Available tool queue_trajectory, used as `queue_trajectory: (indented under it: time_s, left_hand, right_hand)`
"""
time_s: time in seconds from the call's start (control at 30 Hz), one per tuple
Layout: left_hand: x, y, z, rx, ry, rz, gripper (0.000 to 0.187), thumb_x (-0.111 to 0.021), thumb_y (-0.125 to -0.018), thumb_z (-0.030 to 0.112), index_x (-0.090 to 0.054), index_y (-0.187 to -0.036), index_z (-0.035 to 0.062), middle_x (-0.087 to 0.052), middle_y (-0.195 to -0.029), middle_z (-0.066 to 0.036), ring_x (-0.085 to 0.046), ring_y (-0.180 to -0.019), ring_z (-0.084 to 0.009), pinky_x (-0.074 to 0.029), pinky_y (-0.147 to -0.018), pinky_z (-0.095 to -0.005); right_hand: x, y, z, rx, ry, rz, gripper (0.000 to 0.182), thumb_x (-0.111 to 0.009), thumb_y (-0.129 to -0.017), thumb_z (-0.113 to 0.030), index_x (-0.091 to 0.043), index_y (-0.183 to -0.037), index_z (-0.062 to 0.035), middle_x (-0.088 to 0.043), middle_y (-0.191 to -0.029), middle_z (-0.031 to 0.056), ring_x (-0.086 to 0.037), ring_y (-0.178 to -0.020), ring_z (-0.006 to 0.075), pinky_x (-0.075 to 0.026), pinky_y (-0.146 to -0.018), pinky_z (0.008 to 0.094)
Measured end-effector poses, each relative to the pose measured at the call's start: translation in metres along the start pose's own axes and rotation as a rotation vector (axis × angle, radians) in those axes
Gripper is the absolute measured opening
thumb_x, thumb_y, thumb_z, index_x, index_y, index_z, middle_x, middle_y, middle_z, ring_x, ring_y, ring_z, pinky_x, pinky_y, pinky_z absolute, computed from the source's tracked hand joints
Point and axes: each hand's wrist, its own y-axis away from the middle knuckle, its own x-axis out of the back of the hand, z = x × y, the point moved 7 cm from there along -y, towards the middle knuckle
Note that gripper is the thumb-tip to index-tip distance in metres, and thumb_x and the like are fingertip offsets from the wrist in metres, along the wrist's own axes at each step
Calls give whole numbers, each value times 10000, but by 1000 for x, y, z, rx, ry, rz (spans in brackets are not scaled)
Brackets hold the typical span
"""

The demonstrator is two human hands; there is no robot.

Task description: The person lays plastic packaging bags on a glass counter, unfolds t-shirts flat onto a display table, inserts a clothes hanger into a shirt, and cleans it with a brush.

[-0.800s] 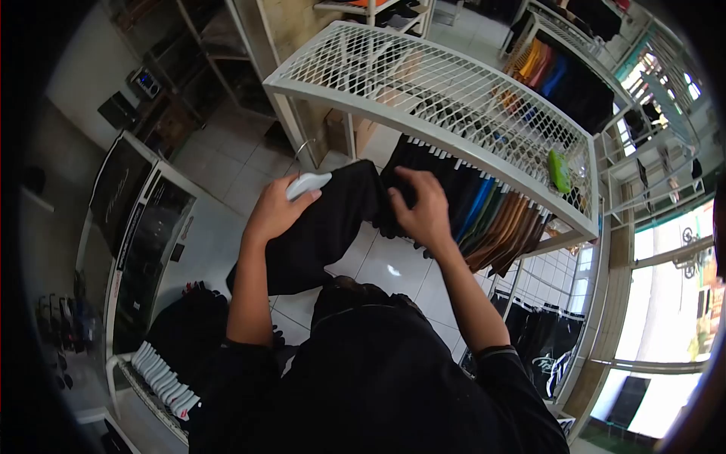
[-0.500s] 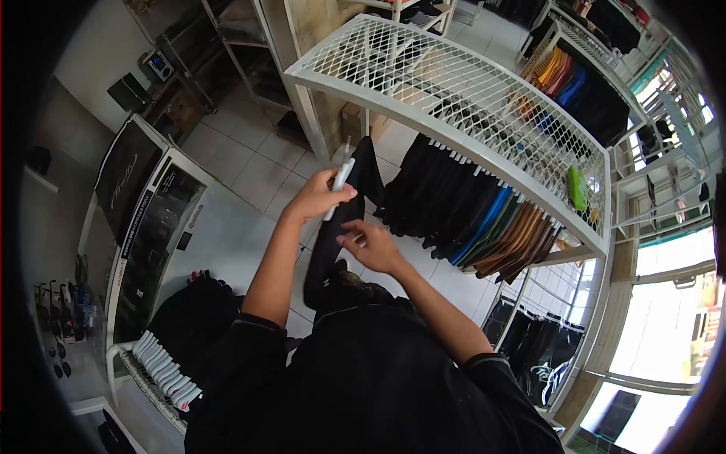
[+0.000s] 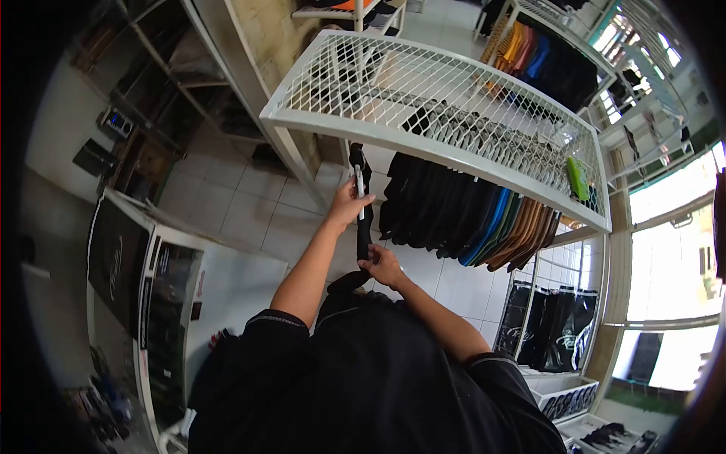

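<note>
Indoors, a glass display case (image 3: 170,318) with a black panel (image 3: 117,257) bearing white script stood at far left, below a small device (image 3: 116,122) with a lit blue display. To its right, pale floor tiles (image 3: 291,227) stretched toward a person in a black short-sleeved top (image 3: 378,371). The person's left hand (image 3: 349,206) had its grip closed around a white hanger (image 3: 361,198), which stood nearly upright and edge-on to the viewer. A black garment (image 3: 365,240) hung with that hanger, in front of the person and left of a white metal rack (image 3: 325,123). Lower down, the right hand (image 3: 383,266) had its grip closed on the garment's edge, thumb and fingers together. Beneath the rack's mesh top hung a row of garments (image 3: 431,204), black at the left, then blue, green and brown. A bright green item (image 3: 577,179) lay on the mesh near its right end. Farther right, packaged black garments (image 3: 567,325) with white lettering hung near a bright window (image 3: 665,284).
</note>
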Motion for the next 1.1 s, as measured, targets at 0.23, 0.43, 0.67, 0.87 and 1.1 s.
queue_trajectory:
  time_s: [0.23,0.43,0.67,0.87,1.1]
  left_hand:
    - [16,-33,-67,-59,-342,-131,536,-686,-963,100,-504,-1457,1,-644,-1346,-127,-608,-1229,-223,-472,-1023,-335]
    - [26,-25,-53,-105,-378,-48,620,-733,-928,217,-501,-1472,33,-687,-1233,-221,-723,-1037,-296,-560,-891,-394]
    - [14,-52,-16,-221,-327,-176,624,-723,-922,105,-483,-1497,73,-713,-1196,-192,-741,-978,-258,-573,-869,-364]
    - [-2,-84,-16,-221,-321,-245,664,-746,-912,78,-465,-1514,62,-677,-1239,-175,-691,-1075,-233,-564,-902,-353]
    - [-36,-118,-42,-160,-245,-227,585,-788,-862,60,-541,-1388,-9,-659,-1251,-212,-687,-1116,-292,-563,-920,-364]
  right_hand:
    - [1,-69,1,65,-62,196,625,-861,-789,-327,-634,-1248,31,-712,-952,115,-684,-841,226,-546,-799,363]
    - [28,-95,-32,57,67,299,410,-827,-810,-230,-664,-1119,-15,-674,-842,52,-590,-715,137,-506,-680,324]
    - [67,-125,-61,159,17,390,492,-781,-866,-146,-608,-1294,25,-714,-982,106,-669,-819,153,-552,-762,314]
    - [89,-122,-78,121,-8,441,548,-789,-856,-232,-610,-1306,25,-734,-1044,179,-698,-881,223,-554,-817,353]
    - [103,-119,-52,-36,70,599,543,-782,-841,-240,-629,-1319,-34,-734,-1109,219,-734,-983,335,-575,-829,413]
